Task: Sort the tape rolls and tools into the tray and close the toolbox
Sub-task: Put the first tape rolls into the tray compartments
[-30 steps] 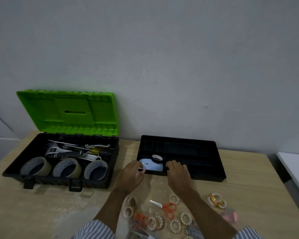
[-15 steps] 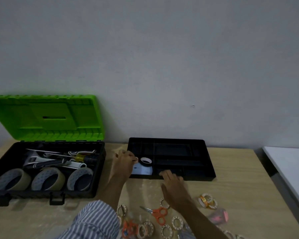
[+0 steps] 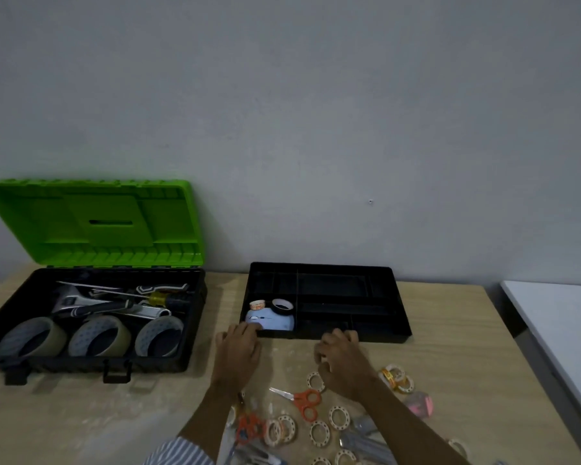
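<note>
**Loose rolls sit behind my hands, the tray ahead**

On the far left the toolbox (image 3: 91,364) stands open, its green lid (image 3: 91,223) tipped back toward the wall. It holds three large tape rolls (image 3: 99,335) in a row along the near wall, with an adjustable wrench (image 3: 69,302) and a screwdriver (image 3: 161,298) lying behind them.

Next comes my left hand (image 3: 237,352), palm down, fingers loose and stretched forward. Their tips are at the near left corner of the black tray (image 3: 393,333), and I see nothing in that hand. Just past those tips, the tray's left compartment holds an orange-printed tape roll (image 3: 257,305), a black tape roll (image 3: 282,306) and a pale blue object (image 3: 275,322) I can't name.

Between my forearms lie the orange scissors (image 3: 304,399), blades pointing up-left and handles toward me.

My right hand (image 3: 342,360) hovers just short of the tray's near rim, fingers curled inward. I can't tell if they pinch something.

A small white tape roll (image 3: 315,381) lies right beside that wrist, and more of them are scattered nearer to me. The gold-printed rolls (image 3: 396,377) sit just to its right.

I judge the next pick falls to the right hand, since it is closer to all of these. It would have to draw back toward me for them, then carry forward to the tray.
</note>
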Demonstrator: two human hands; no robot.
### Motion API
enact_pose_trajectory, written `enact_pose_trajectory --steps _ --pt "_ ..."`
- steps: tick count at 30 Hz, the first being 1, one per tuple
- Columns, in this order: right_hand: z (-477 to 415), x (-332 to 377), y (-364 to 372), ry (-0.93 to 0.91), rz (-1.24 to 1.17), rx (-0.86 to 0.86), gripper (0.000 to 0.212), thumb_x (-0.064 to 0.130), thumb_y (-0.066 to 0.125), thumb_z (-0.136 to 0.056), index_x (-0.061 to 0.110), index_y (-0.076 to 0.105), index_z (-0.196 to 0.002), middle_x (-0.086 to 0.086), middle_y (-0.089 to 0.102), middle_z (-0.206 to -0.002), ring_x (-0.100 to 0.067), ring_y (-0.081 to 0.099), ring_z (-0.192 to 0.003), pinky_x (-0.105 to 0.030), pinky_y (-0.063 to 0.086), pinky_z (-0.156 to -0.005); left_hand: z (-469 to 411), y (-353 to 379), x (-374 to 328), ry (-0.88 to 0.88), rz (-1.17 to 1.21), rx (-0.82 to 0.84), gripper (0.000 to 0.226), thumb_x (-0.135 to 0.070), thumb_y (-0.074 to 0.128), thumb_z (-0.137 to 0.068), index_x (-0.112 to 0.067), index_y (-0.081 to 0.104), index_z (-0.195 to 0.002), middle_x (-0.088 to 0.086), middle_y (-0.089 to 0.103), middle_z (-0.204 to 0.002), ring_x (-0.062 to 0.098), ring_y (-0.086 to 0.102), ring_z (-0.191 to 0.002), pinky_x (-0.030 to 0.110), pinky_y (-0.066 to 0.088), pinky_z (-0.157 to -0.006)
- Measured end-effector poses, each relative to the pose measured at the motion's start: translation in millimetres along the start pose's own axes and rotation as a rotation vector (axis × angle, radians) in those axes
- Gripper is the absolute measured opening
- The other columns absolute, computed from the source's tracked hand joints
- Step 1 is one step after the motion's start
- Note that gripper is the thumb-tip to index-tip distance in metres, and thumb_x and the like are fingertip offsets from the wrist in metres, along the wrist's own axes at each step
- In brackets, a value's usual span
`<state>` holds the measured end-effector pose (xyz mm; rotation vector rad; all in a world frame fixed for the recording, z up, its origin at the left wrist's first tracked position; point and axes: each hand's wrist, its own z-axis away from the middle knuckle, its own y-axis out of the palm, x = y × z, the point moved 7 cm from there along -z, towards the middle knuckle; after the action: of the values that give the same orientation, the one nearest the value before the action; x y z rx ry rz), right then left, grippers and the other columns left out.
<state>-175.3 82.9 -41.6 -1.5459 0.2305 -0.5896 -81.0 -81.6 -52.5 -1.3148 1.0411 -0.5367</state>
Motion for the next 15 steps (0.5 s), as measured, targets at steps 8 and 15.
enact_pose_trajectory --steps 8,15 --pt "27.1 13.6 15.0 -0.138 0.233 0.149 0.023 0.027 0.058 -0.081 0.024 0.073 -0.099 -0.004 0.064 -0.104 -0.027 0.056 -0.104 -0.043 0.041 -0.092 51.6 33.8 -0.1 0.048 0.059 0.209 0.045 -0.029 0.041 -0.097 -0.028 0.038 -0.143 -0.005 0.025 -0.156 0.012 0.02 -0.144 0.037 0.011 -0.115" --pt "16.9 12.3 -12.6 -0.068 0.194 -0.108 0.019 0.044 0.08 -0.056 0.035 0.071 -0.07 0.014 0.06 -0.074 -0.007 0.06 -0.067 -0.029 0.036 -0.077 50.6 54.9 0.2 0.041 -0.046 0.422 0.054 -0.034 0.028 -0.102 -0.028 0.01 -0.152 -0.002 -0.001 -0.162 0.021 -0.006 -0.149 0.04 0.002 -0.12"
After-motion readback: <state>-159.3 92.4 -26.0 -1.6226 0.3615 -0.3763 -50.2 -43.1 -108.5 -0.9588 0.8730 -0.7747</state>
